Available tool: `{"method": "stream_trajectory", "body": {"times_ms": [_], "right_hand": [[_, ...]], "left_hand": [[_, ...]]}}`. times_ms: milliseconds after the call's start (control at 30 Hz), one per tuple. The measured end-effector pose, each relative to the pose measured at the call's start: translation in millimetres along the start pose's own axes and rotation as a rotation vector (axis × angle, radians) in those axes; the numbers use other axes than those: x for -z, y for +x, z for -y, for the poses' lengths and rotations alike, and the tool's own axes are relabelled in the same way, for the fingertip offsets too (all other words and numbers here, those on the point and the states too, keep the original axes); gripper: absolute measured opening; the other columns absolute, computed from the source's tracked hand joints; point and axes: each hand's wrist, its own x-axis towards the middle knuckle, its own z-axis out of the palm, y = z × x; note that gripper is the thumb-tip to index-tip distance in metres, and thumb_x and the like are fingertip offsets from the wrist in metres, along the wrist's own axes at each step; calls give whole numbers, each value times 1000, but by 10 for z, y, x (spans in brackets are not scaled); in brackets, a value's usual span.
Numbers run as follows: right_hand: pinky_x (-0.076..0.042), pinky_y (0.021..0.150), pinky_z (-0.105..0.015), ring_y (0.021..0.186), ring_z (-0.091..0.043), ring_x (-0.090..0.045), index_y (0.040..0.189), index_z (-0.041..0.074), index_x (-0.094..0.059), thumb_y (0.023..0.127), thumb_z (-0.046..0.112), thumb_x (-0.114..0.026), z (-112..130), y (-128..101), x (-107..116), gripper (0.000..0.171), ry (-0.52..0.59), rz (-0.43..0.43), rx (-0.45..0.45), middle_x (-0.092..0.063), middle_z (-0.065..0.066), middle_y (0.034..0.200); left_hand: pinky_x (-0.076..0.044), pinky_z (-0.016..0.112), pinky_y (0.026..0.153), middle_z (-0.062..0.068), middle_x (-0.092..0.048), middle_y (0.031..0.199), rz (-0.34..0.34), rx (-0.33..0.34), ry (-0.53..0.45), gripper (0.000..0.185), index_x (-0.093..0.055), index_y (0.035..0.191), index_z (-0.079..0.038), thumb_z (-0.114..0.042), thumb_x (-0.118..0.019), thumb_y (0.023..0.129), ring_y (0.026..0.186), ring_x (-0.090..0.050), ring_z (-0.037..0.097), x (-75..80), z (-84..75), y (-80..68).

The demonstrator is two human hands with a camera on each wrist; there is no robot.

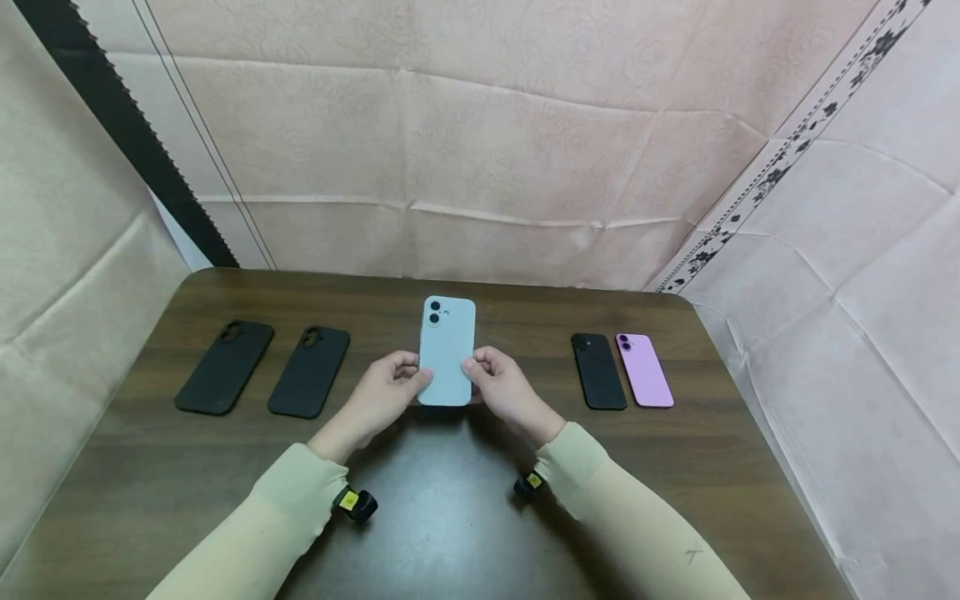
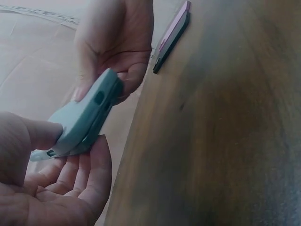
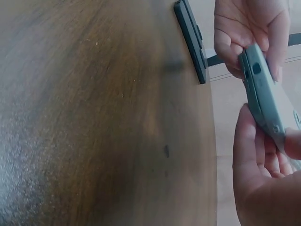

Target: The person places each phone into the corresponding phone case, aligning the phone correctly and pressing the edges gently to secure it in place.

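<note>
A pale blue phone (image 1: 447, 350) with its camera end pointing away is held just above the brown table (image 1: 450, 517), back side up. My left hand (image 1: 408, 379) pinches its lower left edge and my right hand (image 1: 475, 371) pinches its lower right edge. In the left wrist view the thumb and fingers of my left hand (image 2: 70, 150) clamp the near end of the phone (image 2: 87, 115), with my right hand (image 2: 117, 52) beyond it. In the right wrist view my right hand (image 3: 263, 141) grips the phone (image 3: 263, 92) from below, and my left hand (image 3: 244, 33) grips it above.
Two black phone cases (image 1: 225, 367) (image 1: 309, 372) lie side by side on the left of the table. A black phone (image 1: 597, 371) and a pink phone (image 1: 644, 370) lie on the right. Pink cloth walls close in the back and sides.
</note>
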Motion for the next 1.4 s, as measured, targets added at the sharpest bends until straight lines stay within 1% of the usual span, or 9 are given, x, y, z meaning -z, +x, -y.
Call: {"method": "stream_trajectory", "body": {"times_ms": [167, 267, 367, 567, 767, 833, 1033, 1267, 1400], "right_hand": [[-56, 78, -43, 93, -24, -66, 110, 0, -54, 102, 25, -50, 14, 14, 2, 27, 46, -64, 18, -67, -13, 107], [-56, 79, -44, 94, -24, -66, 110, 0, -54, 102, 25, -49, 19, 17, 0, 27, 60, -78, 18, -67, -13, 106], [-56, 78, -43, 92, -23, -66, 109, -1, -54, 102, 25, -49, 16, 22, 1, 27, 68, -89, 18, -66, -14, 106], [-57, 74, -40, 90, -23, -66, 108, 0, -55, 101, 24, -51, 7, 32, 4, 26, 78, -108, 15, -66, -15, 104], [-57, 75, -40, 93, -24, -66, 110, 0, -54, 102, 25, -51, 14, 30, 3, 27, 79, -100, 13, -65, -15, 105], [-57, 76, -40, 95, -26, -65, 110, 0, -54, 102, 25, -50, 19, 28, 2, 26, 80, -99, 10, -65, -15, 106], [-57, 76, -40, 94, -25, -65, 111, 1, -55, 101, 25, -52, 33, 27, 0, 26, 87, -103, -3, -65, -15, 106], [-57, 75, -40, 91, -23, -66, 112, 0, -54, 101, 24, -52, 34, 38, -7, 27, 109, -99, -7, -65, -15, 105], [-57, 75, -39, 91, -24, -66, 112, 0, -54, 101, 24, -53, 45, 33, -5, 27, 115, -99, -12, -65, -15, 105]], "left_hand": [[-56, 38, 80, 16, -63, 105, 25, -4, -45, 28, -56, 118, 0, -18, -60, 97, 97, -66, 29, -39, 23, -2], [-55, 39, 81, 16, -64, 103, 19, -1, -43, 28, -57, 117, 1, -19, -61, 97, 98, -65, 33, -46, 34, -3], [-55, 40, 81, 16, -64, 102, 15, 3, -33, 29, -57, 115, 1, -21, -62, 97, 96, -66, 34, -46, 45, -3], [-55, 40, 82, 15, -65, 101, 16, 0, -28, 27, -58, 115, 0, -19, -62, 97, 97, -66, 34, -47, 62, -3], [-55, 38, 81, 14, -64, 100, -15, -13, -14, 25, -60, 114, 1, -18, -61, 97, 93, -67, 31, -56, 49, -12], [-55, 39, 82, 14, -64, 100, -23, -19, -18, 25, -60, 114, 1, -17, -62, 97, 93, -67, 31, -58, 45, -15], [-55, 39, 82, 16, -63, 99, -31, -33, -58, 24, -60, 113, 3, -14, -62, 96, 95, -66, 35, -64, 36, -27], [-56, 35, 79, 17, -63, 97, -46, -51, -107, 20, -60, 111, 5, -7, -62, 95, 86, -68, 27, -79, 30, -34], [-56, 34, 78, 17, -63, 96, -55, -59, -105, 20, -61, 111, 5, -8, -62, 95, 84, -68, 25, -81, 23, -39]]}}
